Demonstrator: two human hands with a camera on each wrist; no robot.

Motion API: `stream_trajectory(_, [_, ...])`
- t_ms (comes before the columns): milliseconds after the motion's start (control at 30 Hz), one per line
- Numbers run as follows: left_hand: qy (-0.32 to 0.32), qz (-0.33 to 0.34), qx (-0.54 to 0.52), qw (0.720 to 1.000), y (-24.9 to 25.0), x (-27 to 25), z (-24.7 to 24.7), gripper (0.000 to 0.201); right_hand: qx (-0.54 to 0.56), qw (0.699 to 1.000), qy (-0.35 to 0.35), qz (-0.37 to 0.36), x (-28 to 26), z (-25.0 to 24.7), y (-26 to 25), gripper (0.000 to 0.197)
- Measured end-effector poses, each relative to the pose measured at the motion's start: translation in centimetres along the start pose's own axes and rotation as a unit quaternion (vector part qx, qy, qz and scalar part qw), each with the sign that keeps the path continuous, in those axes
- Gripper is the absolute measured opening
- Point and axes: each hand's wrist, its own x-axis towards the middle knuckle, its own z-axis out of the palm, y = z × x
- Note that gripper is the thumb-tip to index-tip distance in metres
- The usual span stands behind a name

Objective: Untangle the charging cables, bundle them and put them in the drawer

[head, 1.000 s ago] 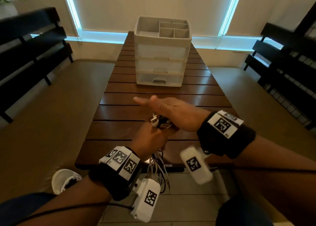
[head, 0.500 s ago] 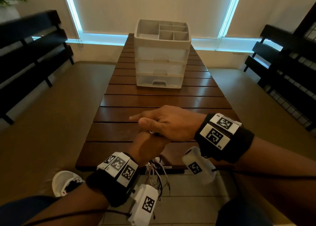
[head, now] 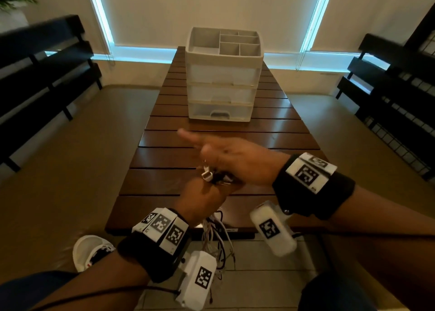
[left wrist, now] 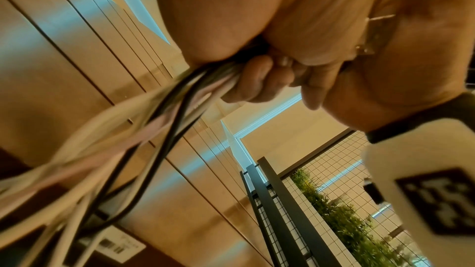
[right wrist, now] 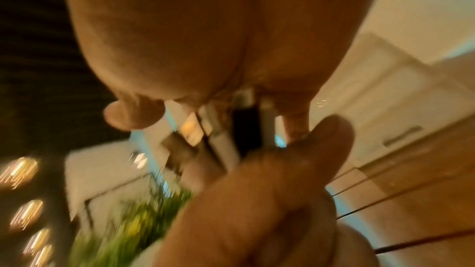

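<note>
White and black cables (left wrist: 144, 129) clenched in left hand (head: 207, 197) at table's near edge; right hand (head: 237, 162), index extended, pinches the plugs (head: 208, 174); bundling underway, drawer (head: 220, 112) next.

Left hand (left wrist: 257, 33) fills the upper centre of the frame, fingers (left wrist: 257, 80) curled round a bundle of cables (left wrist: 164, 113) (white, pinkish, one black). Cables run blurred to the lower left. Right hand (left wrist: 416, 52) touches at upper right. Slatted table (left wrist: 64, 48) behind.

Left hand (head: 207, 198) fisted with fingers (left wrist: 259, 82) curled tight, right hand (head: 237, 160) crossed just above it, index finger extended, both wrists strapped
</note>
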Motion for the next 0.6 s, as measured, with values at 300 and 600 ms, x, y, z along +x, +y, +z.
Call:
stream_trajectory(300, [-0.088,0.102,-0.017,0.991,2.4,-0.1,0.2,0.005,0.126,0.985,0.036,0.117,-1.6,-2.2,2.3,0.04])
stream_trajectory(600, [-0.085,0.088,-0.025,0.992,1.5,0.2,0.5,0.011,0.207,0.965,0.04,0.156,-0.9,-1.2,2.4,0.049])
